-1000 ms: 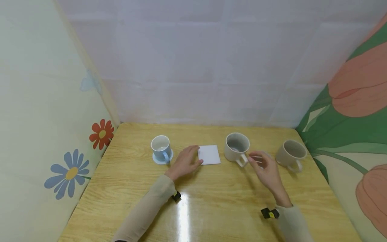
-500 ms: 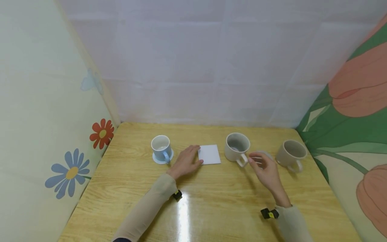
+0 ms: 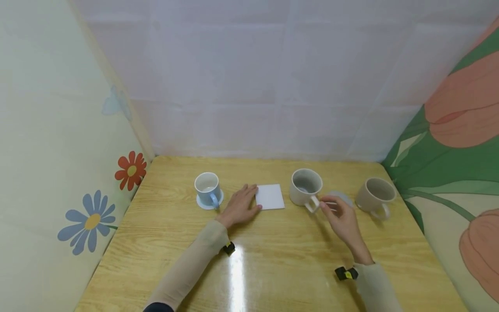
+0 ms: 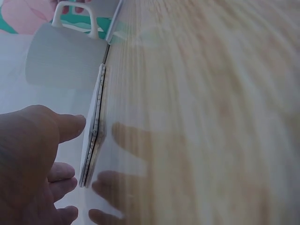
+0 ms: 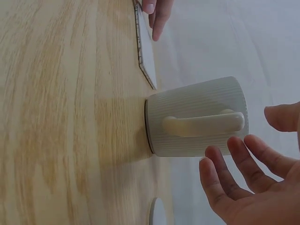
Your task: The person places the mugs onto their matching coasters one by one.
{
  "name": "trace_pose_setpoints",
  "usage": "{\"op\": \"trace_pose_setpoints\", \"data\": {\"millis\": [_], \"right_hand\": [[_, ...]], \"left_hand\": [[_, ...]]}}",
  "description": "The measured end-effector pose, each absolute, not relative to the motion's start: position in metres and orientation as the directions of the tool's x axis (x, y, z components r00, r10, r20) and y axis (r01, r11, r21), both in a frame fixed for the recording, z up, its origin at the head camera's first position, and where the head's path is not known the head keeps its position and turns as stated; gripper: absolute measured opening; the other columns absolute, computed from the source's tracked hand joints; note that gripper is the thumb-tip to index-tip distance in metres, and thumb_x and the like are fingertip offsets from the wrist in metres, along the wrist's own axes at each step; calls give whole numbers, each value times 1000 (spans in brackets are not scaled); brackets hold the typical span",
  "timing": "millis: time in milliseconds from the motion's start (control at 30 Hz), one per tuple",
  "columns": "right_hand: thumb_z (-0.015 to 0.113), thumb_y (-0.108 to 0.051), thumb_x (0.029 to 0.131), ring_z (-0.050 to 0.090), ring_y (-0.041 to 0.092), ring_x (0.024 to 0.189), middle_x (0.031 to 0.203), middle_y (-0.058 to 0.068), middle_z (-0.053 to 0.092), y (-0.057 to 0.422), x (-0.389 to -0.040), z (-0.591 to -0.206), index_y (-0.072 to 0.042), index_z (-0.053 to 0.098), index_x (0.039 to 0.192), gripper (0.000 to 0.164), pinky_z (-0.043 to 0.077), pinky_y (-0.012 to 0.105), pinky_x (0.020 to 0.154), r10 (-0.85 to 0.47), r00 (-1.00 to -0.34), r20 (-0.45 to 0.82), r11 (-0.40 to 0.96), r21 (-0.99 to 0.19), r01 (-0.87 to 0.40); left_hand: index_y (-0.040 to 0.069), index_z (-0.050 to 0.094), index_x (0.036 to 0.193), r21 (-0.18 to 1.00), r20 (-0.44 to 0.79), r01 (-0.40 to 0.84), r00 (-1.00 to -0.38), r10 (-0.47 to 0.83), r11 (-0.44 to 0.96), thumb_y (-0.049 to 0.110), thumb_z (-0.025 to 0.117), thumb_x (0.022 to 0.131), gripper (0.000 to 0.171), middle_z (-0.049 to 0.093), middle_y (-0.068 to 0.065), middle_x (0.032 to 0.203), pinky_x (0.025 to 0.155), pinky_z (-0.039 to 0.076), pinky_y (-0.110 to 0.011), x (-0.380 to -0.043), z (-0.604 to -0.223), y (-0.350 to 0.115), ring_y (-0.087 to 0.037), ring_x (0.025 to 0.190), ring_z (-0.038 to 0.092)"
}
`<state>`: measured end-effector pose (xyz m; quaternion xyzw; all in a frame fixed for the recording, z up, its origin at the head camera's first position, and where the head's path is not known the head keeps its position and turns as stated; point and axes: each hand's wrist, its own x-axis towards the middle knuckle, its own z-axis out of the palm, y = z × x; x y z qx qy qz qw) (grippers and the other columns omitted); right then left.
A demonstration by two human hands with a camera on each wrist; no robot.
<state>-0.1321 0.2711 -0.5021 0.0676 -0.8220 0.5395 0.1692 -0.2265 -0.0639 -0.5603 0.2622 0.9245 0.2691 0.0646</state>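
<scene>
Ribbed mug [image 5: 206, 101] is standing beside square white coaster [image 3: 272, 197] on woodgrain table [image 3: 292, 251] | left hand [image 3: 239, 206], fingers relaxed, is flanking coaster | right hand [image 3: 344, 221], fingers loosely spread, is hovering by handle [image 5: 206, 125] | both gripping nothing

Table [image 3: 288, 260] between the sleeves [image 3: 191, 265] leaves room; middle mug [image 3: 299, 196] obstructs beyond

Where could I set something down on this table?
The yellow wooden table is bare between the sleeved forearms, and left of the left one. Crowded behind: the left hand between a blue mug and flat white square, the right hand near a ribbed grey mug, round grey coaster and beige-grey mug.
</scene>
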Motion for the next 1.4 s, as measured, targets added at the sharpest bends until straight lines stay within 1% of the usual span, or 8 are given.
{"op": "trace_pose_setpoints", "data": {"millis": [200,433,600,833,1033,1167,1267,1400], "right_hand": [[65,1,104,63,-11,97,121,32,68,268,-133,-502,12,70,120,20,55,8,83,92,-947,308,427,-871,-242],[63,-2,106,68,-5,89,122,35,67,269,-135,-510,16,66,125,26,59,15,77,87,-964,251,434,-881,-189],[59,-4,108,70,-1,88,126,38,65,269,-135,-514,18,63,130,31,62,20,79,69,-976,204,396,-904,-161],[52,-9,112,73,4,87,124,39,63,266,-137,-514,19,61,131,35,63,22,82,68,-989,129,332,-938,-99],[51,-12,114,73,1,92,124,32,67,265,-141,-520,21,60,126,36,64,23,86,48,-995,86,272,-960,-70],[51,-16,114,71,-1,99,124,26,69,265,-143,-522,19,61,130,40,63,21,87,43,-996,72,274,-960,-58],[50,-21,115,69,0,103,126,26,68,265,-144,-522,18,63,129,43,62,20,89,41,-997,65,284,-957,-50],[49,-25,116,71,4,100,119,18,71,264,-144,-522,19,63,122,46,63,23,88,36,-998,45,247,-968,-35]], "left_hand": [[8,31,168,515,-6,444,-854,521,733,46,56,109,75,25,-10,178,133,18,-60,-228,-561,-63,-41,165,16],[9,27,170,483,-40,442,-851,524,756,49,52,110,77,19,-8,179,134,16,-58,-229,-564,-64,-40,166,13],[10,25,170,467,-62,447,-844,532,763,52,51,110,78,16,-6,179,135,14,-57,-230,-563,-65,-38,166,10],[5,28,169,503,-49,452,-836,546,737,47,54,108,78,19,-9,179,135,13,-58,-230,-558,-66,-41,166,11],[5,29,168,509,-68,442,-835,546,739,46,55,108,77,20,-9,179,135,13,-57,-228,-553,-67,-40,166,11],[9,28,169,473,-87,445,-835,543,760,47,54,109,76,19,-5,179,135,15,-55,-229,-551,-66,-37,166,12],[11,26,170,457,-101,443,-835,540,771,49,53,110,76,17,-3,180,136,14,-53,-230,-552,-66,-35,167,11],[12,26,170,459,-107,439,-836,538,773,50,53,110,77,17,-2,180,136,14,-52,-230,-552,-67,-35,167,11]]}}
